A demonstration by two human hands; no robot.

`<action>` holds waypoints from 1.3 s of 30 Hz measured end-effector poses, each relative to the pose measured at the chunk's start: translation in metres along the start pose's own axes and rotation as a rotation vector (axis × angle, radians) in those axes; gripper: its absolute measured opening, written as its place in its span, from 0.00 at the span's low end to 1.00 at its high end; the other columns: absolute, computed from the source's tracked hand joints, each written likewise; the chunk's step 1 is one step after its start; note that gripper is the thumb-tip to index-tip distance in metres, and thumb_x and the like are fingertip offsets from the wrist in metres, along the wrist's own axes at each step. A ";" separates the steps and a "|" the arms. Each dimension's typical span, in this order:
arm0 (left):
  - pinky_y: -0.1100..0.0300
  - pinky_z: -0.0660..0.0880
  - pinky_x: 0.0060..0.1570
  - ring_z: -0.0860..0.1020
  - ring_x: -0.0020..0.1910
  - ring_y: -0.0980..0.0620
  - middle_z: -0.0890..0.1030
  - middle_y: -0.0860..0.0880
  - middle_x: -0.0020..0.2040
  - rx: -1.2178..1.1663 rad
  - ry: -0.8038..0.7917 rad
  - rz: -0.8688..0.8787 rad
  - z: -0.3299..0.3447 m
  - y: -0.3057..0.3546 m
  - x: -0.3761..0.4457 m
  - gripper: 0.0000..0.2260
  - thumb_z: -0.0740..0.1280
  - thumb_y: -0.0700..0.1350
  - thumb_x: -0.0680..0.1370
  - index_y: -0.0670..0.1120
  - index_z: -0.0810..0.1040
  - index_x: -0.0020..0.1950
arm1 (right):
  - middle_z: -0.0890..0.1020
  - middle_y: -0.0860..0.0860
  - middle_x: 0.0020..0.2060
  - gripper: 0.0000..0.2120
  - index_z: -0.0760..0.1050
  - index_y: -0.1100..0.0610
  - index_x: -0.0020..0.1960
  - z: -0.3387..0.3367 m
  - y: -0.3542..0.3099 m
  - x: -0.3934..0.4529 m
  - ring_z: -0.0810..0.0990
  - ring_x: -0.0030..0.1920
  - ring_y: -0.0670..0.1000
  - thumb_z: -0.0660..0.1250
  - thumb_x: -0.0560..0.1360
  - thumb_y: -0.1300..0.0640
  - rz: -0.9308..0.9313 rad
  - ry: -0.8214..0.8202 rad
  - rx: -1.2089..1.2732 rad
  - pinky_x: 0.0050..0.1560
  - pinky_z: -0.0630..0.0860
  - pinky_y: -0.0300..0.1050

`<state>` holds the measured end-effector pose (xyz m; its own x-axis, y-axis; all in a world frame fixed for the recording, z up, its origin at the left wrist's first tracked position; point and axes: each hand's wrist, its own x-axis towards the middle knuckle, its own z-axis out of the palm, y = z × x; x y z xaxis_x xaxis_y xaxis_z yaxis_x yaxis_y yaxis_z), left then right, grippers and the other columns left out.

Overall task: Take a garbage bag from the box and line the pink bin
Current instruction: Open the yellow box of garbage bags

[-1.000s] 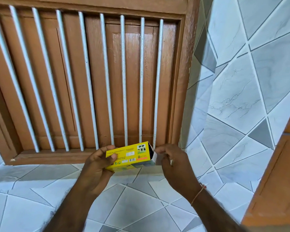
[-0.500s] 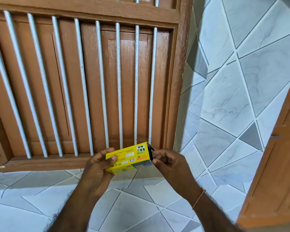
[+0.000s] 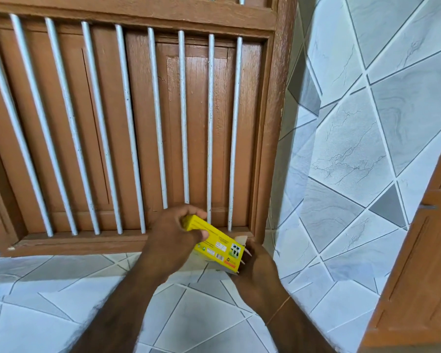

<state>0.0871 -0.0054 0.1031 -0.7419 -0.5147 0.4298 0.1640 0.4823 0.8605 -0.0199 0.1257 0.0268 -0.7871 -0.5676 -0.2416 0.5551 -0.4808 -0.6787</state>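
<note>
A small yellow garbage-bag box (image 3: 218, 244) is held in front of me, tilted with its right end lower. My left hand (image 3: 173, 238) grips its upper left end, fingers wrapped over the top. My right hand (image 3: 259, 266) is at the lower right end, where a cardboard flap (image 3: 241, 240) stands open; its fingers touch that end. No bag shows outside the box. The pink bin is not in view.
A brown wooden shutter with white vertical bars (image 3: 158, 128) fills the wall ahead. Grey-and-white tiles cover the wall (image 3: 354, 154) at right and the surface below (image 3: 61, 289). A brown wooden door edge (image 3: 423, 276) stands at the far right.
The box has tilted from nearly level to slanting down to the right. My left hand shifted over its top, and my right hand dropped to the lower end where the flap is open.
</note>
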 end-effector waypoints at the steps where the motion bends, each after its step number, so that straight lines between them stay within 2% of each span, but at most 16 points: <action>1: 0.72 0.72 0.35 0.77 0.39 0.56 0.81 0.52 0.43 0.101 -0.019 0.040 0.005 0.008 0.000 0.13 0.74 0.34 0.68 0.51 0.81 0.44 | 0.84 0.60 0.46 0.16 0.79 0.59 0.50 0.001 0.005 0.002 0.80 0.46 0.62 0.56 0.81 0.50 0.038 -0.003 0.053 0.48 0.77 0.54; 3: 0.75 0.69 0.34 0.76 0.41 0.59 0.79 0.56 0.45 0.229 -0.048 0.083 0.014 0.020 0.001 0.13 0.74 0.37 0.69 0.54 0.80 0.46 | 0.84 0.61 0.50 0.17 0.79 0.60 0.54 0.001 0.015 0.005 0.80 0.49 0.63 0.56 0.81 0.51 0.090 0.003 0.105 0.48 0.79 0.53; 5: 0.75 0.69 0.35 0.75 0.43 0.60 0.78 0.57 0.46 0.281 -0.054 0.097 0.018 0.027 0.005 0.13 0.74 0.38 0.70 0.54 0.80 0.47 | 0.86 0.60 0.46 0.17 0.80 0.60 0.54 -0.002 0.021 0.006 0.81 0.48 0.61 0.56 0.80 0.52 0.122 0.025 0.133 0.46 0.77 0.52; 8: 0.66 0.74 0.40 0.77 0.44 0.57 0.79 0.55 0.45 0.262 -0.058 0.051 0.012 0.028 0.013 0.12 0.74 0.38 0.70 0.53 0.81 0.48 | 0.86 0.60 0.43 0.15 0.80 0.60 0.54 -0.010 0.022 0.005 0.81 0.48 0.61 0.60 0.80 0.52 0.143 -0.015 0.185 0.43 0.80 0.52; 10: 0.63 0.75 0.40 0.78 0.43 0.55 0.81 0.53 0.44 0.168 -0.049 0.010 0.001 0.022 0.017 0.13 0.75 0.36 0.69 0.53 0.81 0.46 | 0.85 0.61 0.46 0.15 0.79 0.61 0.55 -0.017 0.018 0.004 0.80 0.50 0.62 0.61 0.79 0.51 0.151 -0.072 0.182 0.42 0.82 0.54; 13: 0.56 0.77 0.43 0.79 0.40 0.49 0.82 0.45 0.43 -0.027 0.013 -0.093 -0.016 0.004 0.024 0.14 0.74 0.31 0.69 0.50 0.82 0.44 | 0.84 0.63 0.49 0.15 0.79 0.62 0.57 -0.028 0.012 0.004 0.80 0.52 0.63 0.63 0.76 0.54 0.143 -0.170 0.149 0.46 0.82 0.58; 16: 0.46 0.77 0.48 0.79 0.41 0.43 0.82 0.41 0.42 -0.231 0.046 -0.243 -0.027 -0.019 0.028 0.12 0.71 0.29 0.70 0.46 0.82 0.45 | 0.83 0.63 0.49 0.08 0.81 0.62 0.48 -0.033 0.006 0.003 0.82 0.46 0.60 0.67 0.71 0.61 0.098 -0.194 0.027 0.44 0.83 0.56; 17: 0.46 0.76 0.47 0.79 0.41 0.42 0.81 0.40 0.41 -0.274 0.049 -0.280 -0.029 -0.026 0.028 0.11 0.70 0.29 0.71 0.44 0.82 0.47 | 0.82 0.64 0.51 0.08 0.80 0.63 0.49 -0.034 0.004 0.004 0.83 0.46 0.60 0.68 0.70 0.63 0.082 -0.188 -0.026 0.42 0.83 0.54; 20: 0.48 0.76 0.44 0.79 0.37 0.43 0.82 0.43 0.38 -0.366 0.075 -0.343 -0.033 -0.046 0.030 0.11 0.69 0.29 0.72 0.41 0.80 0.51 | 0.80 0.66 0.55 0.16 0.76 0.63 0.55 -0.040 -0.007 0.009 0.83 0.48 0.62 0.69 0.68 0.65 0.035 -0.148 -0.112 0.39 0.83 0.50; 23: 0.53 0.79 0.36 0.81 0.31 0.49 0.83 0.48 0.34 -0.514 0.125 -0.376 -0.040 -0.065 0.033 0.09 0.66 0.30 0.74 0.42 0.79 0.48 | 0.78 0.64 0.55 0.15 0.76 0.60 0.51 -0.048 -0.025 0.011 0.81 0.47 0.60 0.72 0.65 0.65 -0.046 -0.066 -0.092 0.36 0.82 0.47; 26: 0.57 0.80 0.35 0.82 0.33 0.48 0.82 0.44 0.38 -0.597 0.193 -0.421 -0.047 -0.091 0.036 0.09 0.64 0.29 0.75 0.42 0.78 0.48 | 0.77 0.63 0.54 0.17 0.76 0.59 0.49 -0.056 -0.042 0.013 0.80 0.46 0.59 0.74 0.62 0.64 -0.118 -0.007 -0.093 0.34 0.81 0.45; 28: 0.55 0.78 0.39 0.80 0.36 0.46 0.80 0.43 0.41 -0.559 0.233 -0.461 -0.046 -0.112 0.036 0.09 0.64 0.29 0.75 0.40 0.77 0.50 | 0.77 0.62 0.55 0.11 0.76 0.59 0.49 -0.061 -0.050 0.013 0.80 0.47 0.59 0.71 0.68 0.63 -0.159 0.007 -0.086 0.34 0.81 0.44; 31: 0.53 0.78 0.42 0.80 0.36 0.45 0.82 0.44 0.35 -0.498 0.246 -0.501 -0.032 -0.139 0.033 0.08 0.65 0.29 0.74 0.39 0.78 0.48 | 0.78 0.62 0.55 0.05 0.76 0.58 0.50 -0.064 -0.051 0.011 0.80 0.48 0.59 0.67 0.74 0.63 -0.171 0.010 -0.105 0.34 0.81 0.44; 34: 0.42 0.76 0.54 0.79 0.43 0.43 0.82 0.42 0.39 -0.355 0.235 -0.502 -0.019 -0.161 0.032 0.08 0.69 0.30 0.72 0.42 0.82 0.43 | 0.77 0.62 0.53 0.03 0.76 0.59 0.47 -0.062 -0.045 0.009 0.80 0.48 0.59 0.67 0.74 0.64 -0.160 0.017 -0.131 0.35 0.81 0.44; 35: 0.42 0.75 0.55 0.78 0.44 0.43 0.82 0.41 0.41 -0.309 0.234 -0.499 -0.016 -0.164 0.033 0.08 0.70 0.31 0.72 0.43 0.82 0.44 | 0.77 0.62 0.53 0.02 0.76 0.59 0.47 -0.061 -0.042 0.009 0.80 0.47 0.59 0.67 0.74 0.64 -0.157 0.017 -0.137 0.35 0.81 0.44; 39: 0.54 0.71 0.48 0.78 0.44 0.44 0.82 0.42 0.44 -0.166 0.283 -0.457 -0.012 -0.175 0.035 0.07 0.71 0.32 0.72 0.42 0.81 0.47 | 0.77 0.62 0.54 0.04 0.76 0.59 0.49 -0.063 -0.036 0.008 0.81 0.47 0.59 0.67 0.74 0.63 -0.141 0.016 -0.159 0.35 0.81 0.45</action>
<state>0.0402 -0.1161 -0.0299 -0.5618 -0.8263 0.0403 -0.0156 0.0592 0.9981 -0.0635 0.1805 0.0057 -0.8588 -0.4910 -0.1461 0.3905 -0.4430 -0.8070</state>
